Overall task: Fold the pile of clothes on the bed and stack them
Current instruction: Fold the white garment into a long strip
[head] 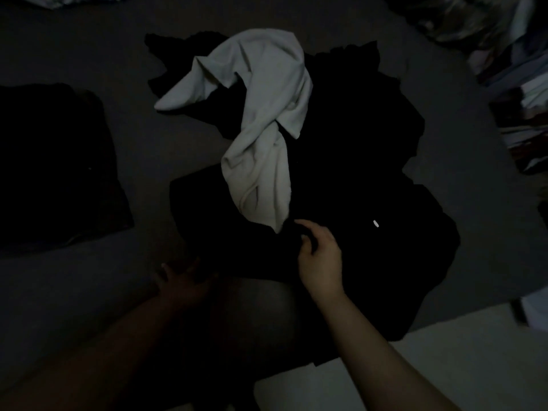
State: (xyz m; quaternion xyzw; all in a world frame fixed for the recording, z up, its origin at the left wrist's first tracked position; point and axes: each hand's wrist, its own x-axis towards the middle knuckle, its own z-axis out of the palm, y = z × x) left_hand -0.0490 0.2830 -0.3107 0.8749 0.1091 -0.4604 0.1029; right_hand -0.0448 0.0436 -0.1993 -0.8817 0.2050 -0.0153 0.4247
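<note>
Matt white cloth garment (261,120) on matt black clothes (355,161).

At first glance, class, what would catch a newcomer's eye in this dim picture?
The white garment, twisted across the black clothes pile in mid-bed, stands out most. Just below its lower end, the right hand reaches with curled fingers onto the dark cloth. At the far left lies a flat dark stack.

Two bare forearms, no sleeves in view. Left hand (181,280) & right hand (318,256) both bare: no gloves, rings, watch or wristband seen. Left arm in deep shadow, detail hard to make out.
</note>
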